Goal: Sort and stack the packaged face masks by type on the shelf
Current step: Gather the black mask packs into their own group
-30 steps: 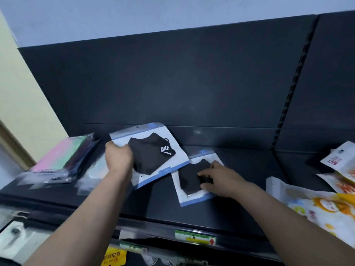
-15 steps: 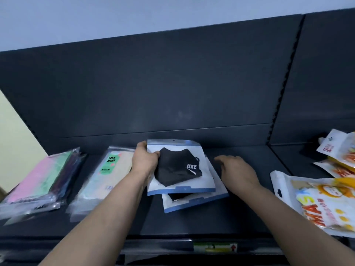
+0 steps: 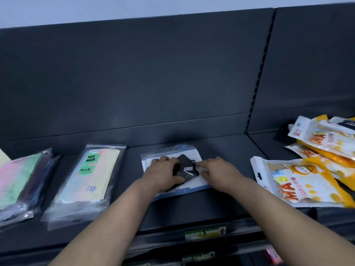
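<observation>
A black face mask pack (image 3: 187, 169) with a white card and blue edges lies flat in the middle of the dark shelf (image 3: 226, 150), on top of a second pack of the same kind. My left hand (image 3: 162, 172) rests palm down on its left half. My right hand (image 3: 217, 170) presses its right edge with the fingers spread. To the left lie a pastel "FACE MASK" pack stack (image 3: 92, 175) and a pink-green pack stack (image 3: 21, 179). Orange-and-white cartoon mask packs (image 3: 299, 181) lie in a loose heap at the right.
The shelf's dark back panel (image 3: 153, 73) rises behind the packs. A slotted upright (image 3: 259, 73) divides it from the right bay. A price-tag strip (image 3: 205, 231) runs along the front edge, with a lower shelf beneath it.
My left hand has laid the black mask pack down squarely on the second one. Both hands now press on the stacked pair. The view has shifted right.
</observation>
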Demonstrator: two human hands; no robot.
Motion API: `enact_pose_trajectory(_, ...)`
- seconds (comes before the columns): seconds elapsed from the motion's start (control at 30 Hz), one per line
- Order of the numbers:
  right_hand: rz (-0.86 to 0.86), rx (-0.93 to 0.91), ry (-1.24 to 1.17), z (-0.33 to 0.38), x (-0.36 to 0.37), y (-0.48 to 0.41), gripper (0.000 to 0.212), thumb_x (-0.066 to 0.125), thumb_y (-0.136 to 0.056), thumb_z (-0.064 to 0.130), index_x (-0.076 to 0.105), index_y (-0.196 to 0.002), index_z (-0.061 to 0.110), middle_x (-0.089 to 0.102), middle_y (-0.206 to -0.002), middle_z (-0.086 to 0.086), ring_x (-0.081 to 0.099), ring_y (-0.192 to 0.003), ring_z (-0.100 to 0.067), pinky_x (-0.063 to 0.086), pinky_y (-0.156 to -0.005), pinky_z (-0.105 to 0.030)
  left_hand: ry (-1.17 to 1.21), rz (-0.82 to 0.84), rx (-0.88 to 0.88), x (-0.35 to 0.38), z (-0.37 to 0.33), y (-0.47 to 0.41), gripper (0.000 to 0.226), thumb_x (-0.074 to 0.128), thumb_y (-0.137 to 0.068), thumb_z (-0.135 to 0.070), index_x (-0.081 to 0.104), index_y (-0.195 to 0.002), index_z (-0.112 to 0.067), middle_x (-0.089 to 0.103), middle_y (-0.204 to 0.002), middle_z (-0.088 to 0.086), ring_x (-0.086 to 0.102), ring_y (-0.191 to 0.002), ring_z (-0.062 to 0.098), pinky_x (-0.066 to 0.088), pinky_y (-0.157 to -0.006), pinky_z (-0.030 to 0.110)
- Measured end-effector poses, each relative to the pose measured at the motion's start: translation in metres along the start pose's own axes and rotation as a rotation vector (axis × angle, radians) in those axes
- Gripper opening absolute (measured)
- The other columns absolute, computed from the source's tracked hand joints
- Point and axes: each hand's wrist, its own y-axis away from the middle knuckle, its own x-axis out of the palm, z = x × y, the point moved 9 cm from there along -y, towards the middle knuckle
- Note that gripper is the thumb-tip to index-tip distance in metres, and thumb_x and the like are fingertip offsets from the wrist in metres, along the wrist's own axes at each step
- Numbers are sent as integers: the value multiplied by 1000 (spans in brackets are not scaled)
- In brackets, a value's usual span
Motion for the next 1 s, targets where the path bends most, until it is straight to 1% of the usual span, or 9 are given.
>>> enact_pose_trajectory(0.1, -63, 37, 130, -14, -10, 9, 36, 42, -93, 17, 52, -126, 27, 57, -126, -2, 46, -116, -26, 37, -90, -40, -57, 41, -23, -5, 0, -5, 60, 61, -83, -49, 43, -136, -27, 40, -142, 2, 39, -130, 28, 38, -105, 42)
enact_pose_trajectory(0.17, -120, 92, 173, -32, -20, 21, 40, 44, -90, 14, 51, -128, 27, 56, -126, -1, 46, -117, -25, 36, -93, -39, -38, -35, 21, -14, -22, -9, 53, 60, -86, -43, 46, -133, -23, 41, -141, 4, 38, -130, 28, 37, -106, 41)
enact_pose_trajectory(0.27, -165, 164, 202, -62, -32, 41, 41, 45, -87, 11, 53, -124, 27, 58, -122, 1, 47, -116, -23, 36, -94, -36, 60, -130, 128, -23, -75, -11, 44, 55, -92, -32, 48, -134, -20, 48, -140, 4, 43, -128, 25, 38, -102, 34)
enact_pose_trajectory(0.47, -229, 314, 202, -143, -69, 100, 49, 48, -84, 10, 51, -129, 29, 58, -121, 1, 46, -119, -22, 35, -93, -37, 67, -88, 312, -5, -190, -18, 40, 53, -94, -31, 50, -133, -24, 52, -138, 1, 47, -127, 20, 42, -101, 32)
enact_pose_trajectory(0.63, -326, 419, 186, -226, -101, 152, 43, 46, -88, 16, 52, -129, 32, 57, -128, 2, 45, -123, -22, 36, -96, -36, 126, -129, 381, -3, -280, -24, 36, 52, -94, -29, 53, -129, -25, 56, -132, -2, 52, -121, 18, 44, -92, 30)
enact_pose_trajectory(0.7, -360, 445, 186, -262, -113, 172, 38, 48, -91, 25, 52, -129, 32, 58, -128, 3, 46, -122, -22, 37, -94, -36, 151, -157, 397, 0, -320, -25, 34, 53, -94, -28, 54, -128, -26, 59, -128, -3, 55, -115, 17, 48, -88, 32)
enact_pose_trajectory(0.77, -365, 468, 183, -297, -120, 190, 39, 48, -91, 23, 52, -128, 33, 59, -126, 4, 48, -121, -21, 38, -92, -36, 188, -194, 407, 0, -355, -24, 31, 52, -95, -26, 56, -126, -25, 60, -126, -3, 57, -111, 17, 51, -84, 35)
enact_pose_trajectory(0.9, -371, 503, 154, -364, -126, 225, 38, 49, -88, 18, 57, -122, 33, 62, -120, 5, 52, -114, -21, 41, -87, -35, 247, -257, 435, 7, -425, -26, 29, 50, -95, -25, 58, -123, -25, 61, -128, -6, 56, -114, 16, 49, -88, 34)
enact_pose_trajectory(1.0, -379, 524, 137, -410, -132, 251, 34, 49, -90, 20, 58, -119, 34, 62, -118, 6, 51, -115, -20, 39, -85, -33, 196, -319, 459, 16, -479, -32, 30, 48, -96, -24, 57, -125, -30, 59, -128, -6, 52, -118, 15, 47, -89, 34)
